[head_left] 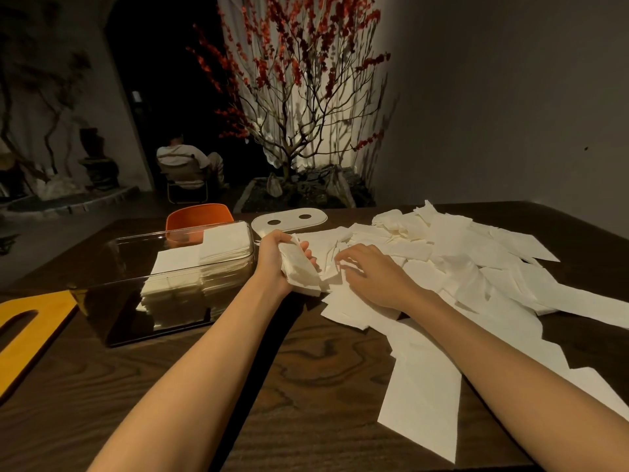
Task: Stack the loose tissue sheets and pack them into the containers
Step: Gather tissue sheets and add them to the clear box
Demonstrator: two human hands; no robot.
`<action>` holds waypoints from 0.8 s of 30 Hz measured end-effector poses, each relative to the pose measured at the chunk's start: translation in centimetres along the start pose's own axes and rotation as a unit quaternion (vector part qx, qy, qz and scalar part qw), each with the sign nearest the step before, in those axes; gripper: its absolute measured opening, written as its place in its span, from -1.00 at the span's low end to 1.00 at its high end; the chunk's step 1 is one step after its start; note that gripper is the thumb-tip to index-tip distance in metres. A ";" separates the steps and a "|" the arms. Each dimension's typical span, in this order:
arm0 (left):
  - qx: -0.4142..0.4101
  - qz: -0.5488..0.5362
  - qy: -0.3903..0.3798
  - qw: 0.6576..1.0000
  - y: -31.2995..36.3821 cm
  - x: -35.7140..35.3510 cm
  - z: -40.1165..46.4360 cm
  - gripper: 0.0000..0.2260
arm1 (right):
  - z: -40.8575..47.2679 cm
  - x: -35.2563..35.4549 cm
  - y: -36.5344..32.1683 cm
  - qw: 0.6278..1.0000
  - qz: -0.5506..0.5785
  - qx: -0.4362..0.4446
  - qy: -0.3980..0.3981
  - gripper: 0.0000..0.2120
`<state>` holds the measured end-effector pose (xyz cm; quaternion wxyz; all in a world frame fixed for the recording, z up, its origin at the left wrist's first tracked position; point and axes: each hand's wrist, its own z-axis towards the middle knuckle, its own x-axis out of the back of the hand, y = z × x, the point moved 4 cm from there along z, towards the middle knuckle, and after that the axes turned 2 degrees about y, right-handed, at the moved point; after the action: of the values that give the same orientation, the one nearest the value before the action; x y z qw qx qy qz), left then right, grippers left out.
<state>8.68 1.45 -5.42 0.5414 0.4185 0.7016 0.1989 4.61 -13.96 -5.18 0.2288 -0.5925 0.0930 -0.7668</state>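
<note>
Your left hand [277, 258] grips a tissue stack [301, 267]. Your right hand [371, 274], fingers curled loosely open, touches loose sheets [442, 267] just right of that stack; the clear box [163, 284] lies left.

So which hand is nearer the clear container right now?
Left. The left hand, holding a bundle of tissues, is just beside the clear container; the right hand rests farther right on the loose tissue pile.

Dim room, warm low light. Dark wood-grain table [306, 362] fills near field. Grey plaster wall [510, 97] far right. Red-blossom tree [299, 80] in rock planter, far centre, backlit. Dark doorway [163, 80] far left; seated person [185, 161] on chair. Orange chair back [199, 216] at the table's far edge.
</note>
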 end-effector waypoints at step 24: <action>0.049 0.065 -0.016 0.997 -1.3 -0.5 0.8 -0.80 | 3.1 0.3 0.6 0.901 0.275 -0.336 0.008 -0.55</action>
<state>8.95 0.19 -6.31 0.5174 0.4921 0.6730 0.1928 7.70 -14.21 -4.33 0.2170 -0.5787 0.5058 -0.6018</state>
